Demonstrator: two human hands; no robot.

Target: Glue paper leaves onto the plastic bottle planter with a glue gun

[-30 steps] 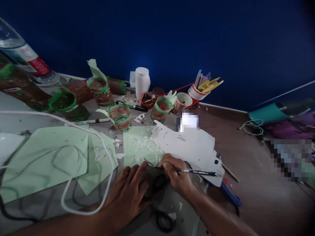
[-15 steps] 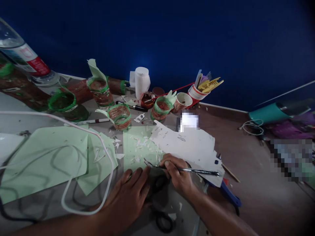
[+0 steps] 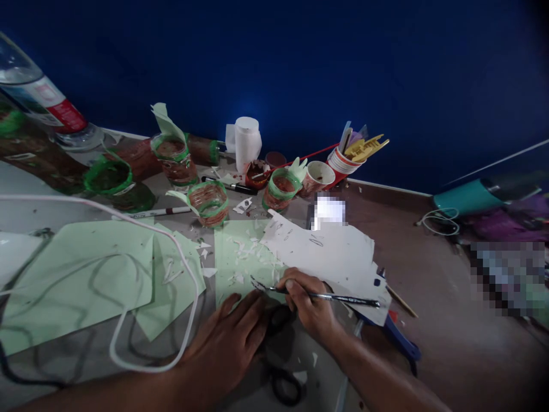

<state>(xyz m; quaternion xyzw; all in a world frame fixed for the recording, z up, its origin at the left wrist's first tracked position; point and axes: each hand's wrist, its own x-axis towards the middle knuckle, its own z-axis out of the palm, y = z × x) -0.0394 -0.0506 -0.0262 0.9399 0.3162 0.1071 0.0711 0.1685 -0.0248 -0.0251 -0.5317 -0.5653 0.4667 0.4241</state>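
Note:
My right hand [image 3: 306, 294] is closed around a slim black-and-silver pen [image 3: 343, 298] with lettering on its barrel. The pen lies nearly level, and its far end points left, just above my left fingertips. Whether its tip touches anything I cannot tell. My left hand [image 3: 234, 335] lies palm down with fingers stretched forward, at the lower edge of a green paper sheet [image 3: 227, 246]. White paper scraps [image 3: 246, 246] are scattered on that sheet. Black-handled scissors [image 3: 286, 388] lie between and partly under my hands. A cut white paper [image 3: 334, 252] with small drawn marks lies beyond my right hand.
Green-rimmed brown cups [image 3: 209, 213], a white bottle [image 3: 247, 146] and a paper cup of plastic tools [image 3: 343, 163] stand along the blue wall. A white cable [image 3: 195, 286] loops across the left. More green sheets [image 3: 94, 269] lie there. A blue-handled tool [image 3: 398, 337] rests at right.
My left hand has shifted slightly right and up, toward the pen's tip. The pen has moved slightly left at its rear end; my right hand has barely moved.

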